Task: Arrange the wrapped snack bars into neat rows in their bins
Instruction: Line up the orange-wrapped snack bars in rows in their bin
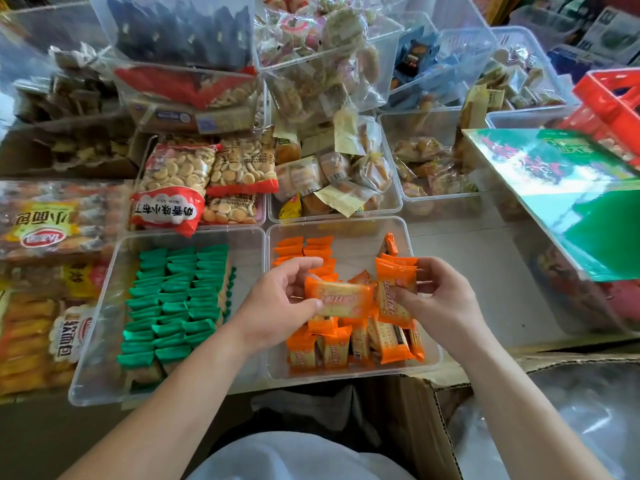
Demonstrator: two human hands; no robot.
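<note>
Over a clear plastic bin (420,265), my left hand (282,299) pinches one orange-wrapped cracker bar (341,299) lying flat. My right hand (440,296) grips a small stack of orange bars (396,289) held upright. Inside that bin, a neat row of orange bars (301,249) lines the far left side. Several more orange bars (353,344) stand loosely along the near edge. The clear bin (100,317) to the left holds green-wrapped bars (173,299) in three tidy rows.
Bags of small round biscuits (204,174) and bins of wrapped cakes (332,168) fill the shelf behind. Bread packs (38,230) lie at the left. A green box (561,192) leans over a clear bin on the right, near a red crate (613,95). An open cardboard carton (429,417) sits below.
</note>
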